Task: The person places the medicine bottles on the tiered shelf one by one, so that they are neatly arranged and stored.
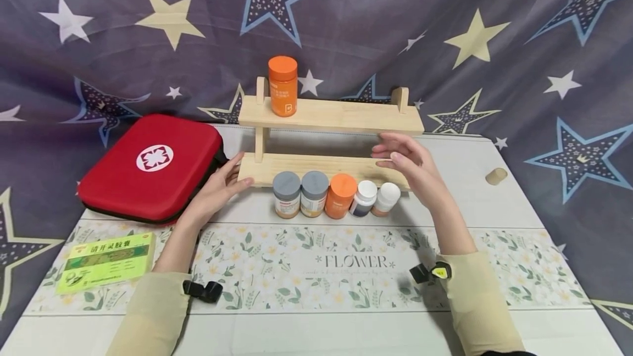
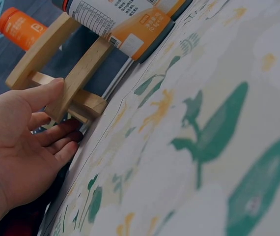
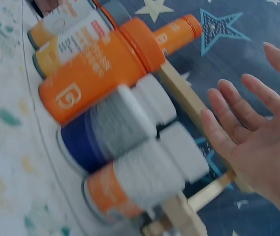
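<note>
Sleeves [image 1: 150, 309] nearest. Left hand [image 1: 216, 190], fingers loose, touches rack [image 1: 346, 116]; right hand [image 1: 416, 166] spread beside it. Step: probably squaring rack; next likely needs gripping a bottle [image 1: 339, 199].

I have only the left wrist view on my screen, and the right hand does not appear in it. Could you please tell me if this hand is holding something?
Observer: The right wrist view shows the right hand with its palm bare and its fingers spread, so it holds nothing.

Operator: Thank you. At the top edge of my picture, some bottles in front of the wooden shelf are cut off. How many are standing in this row, please?

Observer: Five, by the head view; the orange bottle in that row and the two white-lidded bottles are outside your picture.
</note>
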Demonstrator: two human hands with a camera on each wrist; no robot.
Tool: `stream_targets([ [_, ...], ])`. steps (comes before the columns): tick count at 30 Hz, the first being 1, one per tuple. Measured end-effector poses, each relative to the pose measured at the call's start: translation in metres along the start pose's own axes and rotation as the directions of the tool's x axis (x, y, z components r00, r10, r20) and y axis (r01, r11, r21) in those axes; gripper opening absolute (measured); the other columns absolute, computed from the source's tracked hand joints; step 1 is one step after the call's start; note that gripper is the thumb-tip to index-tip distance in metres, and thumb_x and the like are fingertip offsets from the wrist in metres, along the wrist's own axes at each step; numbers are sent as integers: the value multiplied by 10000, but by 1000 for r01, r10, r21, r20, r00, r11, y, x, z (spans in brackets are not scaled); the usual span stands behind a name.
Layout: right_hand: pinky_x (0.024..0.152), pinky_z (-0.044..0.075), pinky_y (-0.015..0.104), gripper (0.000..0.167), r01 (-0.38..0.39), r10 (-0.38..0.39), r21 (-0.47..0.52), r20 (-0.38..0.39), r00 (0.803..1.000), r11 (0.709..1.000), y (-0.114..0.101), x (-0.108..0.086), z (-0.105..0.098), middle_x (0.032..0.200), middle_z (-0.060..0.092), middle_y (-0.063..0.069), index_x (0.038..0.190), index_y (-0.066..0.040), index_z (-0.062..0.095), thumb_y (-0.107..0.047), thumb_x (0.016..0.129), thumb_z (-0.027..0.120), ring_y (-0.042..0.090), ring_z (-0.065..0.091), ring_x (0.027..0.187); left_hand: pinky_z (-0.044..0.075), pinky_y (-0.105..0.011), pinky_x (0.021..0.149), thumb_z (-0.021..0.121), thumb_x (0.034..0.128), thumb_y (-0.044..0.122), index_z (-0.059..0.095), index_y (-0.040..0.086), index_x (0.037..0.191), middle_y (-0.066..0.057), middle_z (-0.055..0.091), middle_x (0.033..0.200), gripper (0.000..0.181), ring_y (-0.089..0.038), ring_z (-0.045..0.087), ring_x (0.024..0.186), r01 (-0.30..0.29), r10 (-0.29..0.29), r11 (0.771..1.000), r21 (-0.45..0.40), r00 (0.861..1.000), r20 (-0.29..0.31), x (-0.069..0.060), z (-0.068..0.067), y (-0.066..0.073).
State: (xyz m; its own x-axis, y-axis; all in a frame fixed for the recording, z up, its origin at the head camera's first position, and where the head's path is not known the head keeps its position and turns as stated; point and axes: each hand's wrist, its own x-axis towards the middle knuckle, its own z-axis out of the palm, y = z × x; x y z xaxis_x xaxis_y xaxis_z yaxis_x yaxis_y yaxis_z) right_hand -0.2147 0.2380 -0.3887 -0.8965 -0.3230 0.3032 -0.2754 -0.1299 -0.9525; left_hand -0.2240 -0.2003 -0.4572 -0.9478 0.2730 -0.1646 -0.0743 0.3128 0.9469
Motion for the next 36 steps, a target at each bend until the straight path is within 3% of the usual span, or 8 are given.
stream_targets([
  [7, 1034, 576, 410, 479, -54, 60, -83, 68, 996, 995, 8, -17, -17, 1288, 660, 155, 1498, 63, 423, -9, 1032, 505, 230, 667, 1202, 236, -500, 1298, 684, 1000, 343, 93, 228, 1676, -177, 314, 1663, 905, -307, 281, 1575, 6, -6, 1000, 10, 1000, -9, 0, 0, 0],
  [13, 1058, 559, 362, 487, -88, 106, -136, 131, 986, 987, 4, -24, -31, 1352, 636, 147, 1503, -14, 460, 15, 1020, 509, 214, 642, 1252, 238, -498, 1298, 681, 1002, 343, 90, 237, 1676, -177, 312, 1665, 902, -303, 283, 1574, 17, -17, 1000, 13, 1000, -8, 1, 0, 0],
  [19, 1044, 536, 257, 560, -147, 206, -263, 214, 955, 954, 5, -29, -44, 1433, 534, 298, 1541, 2, 395, 5, 1006, 561, 255, 609, 1317, 237, -495, 1299, 679, 1002, 349, 87, 253, 1675, -171, 303, 1670, 902, -300, 274, 1579, 23, -23, 1000, 19, 1000, -7, 2, 0, 0],
  [23, 1066, 514, 228, 654, -182, 269, -308, 267, 926, 934, 8, -31, -48, 1456, 508, 310, 1563, 18, 347, 32, 969, 621, 239, 586, 1346, 246, -493, 1296, 679, 1002, 348, 85, 258, 1675, -164, 304, 1671, 902, -294, 277, 1579, 21, -21, 1000, 15, 1000, -5, 2, 0, 1],
  [28, 1056, 523, 234, 724, -188, 293, -320, 324, 900, 929, 10, -32, -49, 1456, 507, 303, 1554, 37, 347, 65, 918, 692, 165, 602, 1290, 244, -499, 1296, 678, 1004, 342, 79, 254, 1675, -165, 300, 1672, 904, -299, 273, 1580, 19, -19, 1000, 11, 1000, -2, 2, -1, -1],
  [36, 1048, 540, 263, 720, -162, 301, -385, 334, 893, 909, 12, -31, -50, 1451, 555, 216, 1513, 30, 430, 70, 871, 753, 125, 617, 1262, 242, -501, 1296, 674, 1006, 349, 79, 264, 1674, -169, 298, 1672, 899, -302, 271, 1580, 22, -22, 1000, 22, 1000, -5, 3, -1, -3],
])
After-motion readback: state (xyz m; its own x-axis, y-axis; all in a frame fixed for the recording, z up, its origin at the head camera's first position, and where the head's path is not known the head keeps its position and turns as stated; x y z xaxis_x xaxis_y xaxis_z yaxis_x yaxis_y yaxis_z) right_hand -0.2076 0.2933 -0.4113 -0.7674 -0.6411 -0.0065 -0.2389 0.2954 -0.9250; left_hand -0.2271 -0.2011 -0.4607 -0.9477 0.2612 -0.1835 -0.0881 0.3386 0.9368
